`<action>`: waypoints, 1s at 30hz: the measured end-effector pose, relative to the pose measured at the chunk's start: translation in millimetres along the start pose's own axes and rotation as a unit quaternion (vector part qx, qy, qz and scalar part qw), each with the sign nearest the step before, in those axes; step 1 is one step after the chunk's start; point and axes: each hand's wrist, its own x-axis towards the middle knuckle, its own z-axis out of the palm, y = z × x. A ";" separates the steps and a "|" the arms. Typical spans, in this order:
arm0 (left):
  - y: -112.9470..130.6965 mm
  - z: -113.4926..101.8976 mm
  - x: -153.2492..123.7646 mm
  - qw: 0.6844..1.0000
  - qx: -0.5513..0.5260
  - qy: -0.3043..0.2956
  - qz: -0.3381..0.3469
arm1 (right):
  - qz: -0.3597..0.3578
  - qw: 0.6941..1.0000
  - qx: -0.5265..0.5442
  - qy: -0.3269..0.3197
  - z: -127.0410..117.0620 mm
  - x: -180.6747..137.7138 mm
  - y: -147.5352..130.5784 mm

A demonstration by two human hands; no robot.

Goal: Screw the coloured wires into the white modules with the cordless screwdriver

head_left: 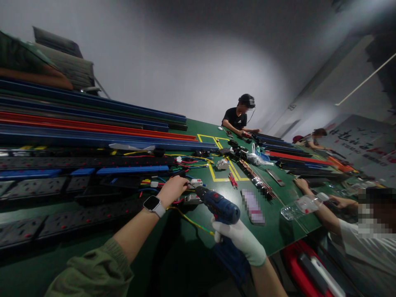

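The blue drill (218, 204) is in the gloved right hand (236, 239), whose fingers wrap its handle, chuck (200, 192) pointing away and toward the left hand — it should feel rigid and fairly heavy, so the handle is the place to grip, clear of the chuck. The right forearm comes up from below, with the drill's body lying above the fist. The left hand (173, 190), bare, reaches in from the other side, back upward, fingers drawn together beside the bit (192, 186); whether they pinch something small, I cannot tell. A white block (192, 199) lies just right of that hand, and a yellow-green wire (201, 227) runs between both hands
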 end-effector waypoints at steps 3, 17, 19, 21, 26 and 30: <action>0.2 -0.8 -0.3 1.000 -0.002 -0.002 0.000 | 0.005 1.000 -0.005 0.002 0.6 -0.4 -1.5; -0.7 -0.1 -0.3 1.000 -0.002 -0.004 0.001 | 0.013 1.000 -0.010 0.004 -0.5 -1.1 -2.3; -1.4 0.4 -0.3 1.000 -0.002 -0.003 0.003 | 0.010 1.000 -0.011 0.001 -0.5 -1.1 -2.0; -1.8 0.7 -0.2 1.000 -0.003 -0.003 0.006 | 0.005 1.000 -0.007 -0.006 -0.8 -0.2 -0.5; -0.9 -0.1 -0.6 1.000 -0.007 -0.001 -0.004 | -0.005 1.000 -0.007 -0.012 -1.6 1.3 1.6; 0.3 -2.0 -1.2 1.000 -0.004 -0.002 -0.001 | -0.003 1.000 0.010 -0.004 -0.9 0.3 -0.5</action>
